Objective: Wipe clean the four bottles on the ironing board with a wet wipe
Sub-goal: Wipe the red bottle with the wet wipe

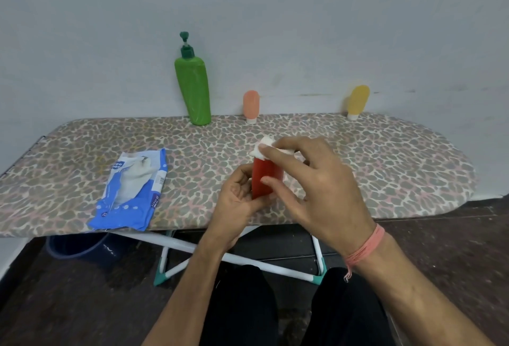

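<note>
My left hand (239, 197) grips the lower part of a small red bottle (265, 177) above the leopard-print ironing board (385, 158). My right hand (311, 186) curls over the bottle's top and pinches a white wet wipe (263, 148) against it. A tall green pump bottle (192, 86) stands at the board's back edge by the wall. A small peach bottle (251, 106) stands cap-down to its right, and a small yellow bottle (357, 102) stands cap-down farther right.
A blue and white wet-wipe pack (132, 191) lies flat on the board's left part. Under the board are its white legs (220, 254) and a dark blue bucket (80, 246). A grey wall rises right behind the board.
</note>
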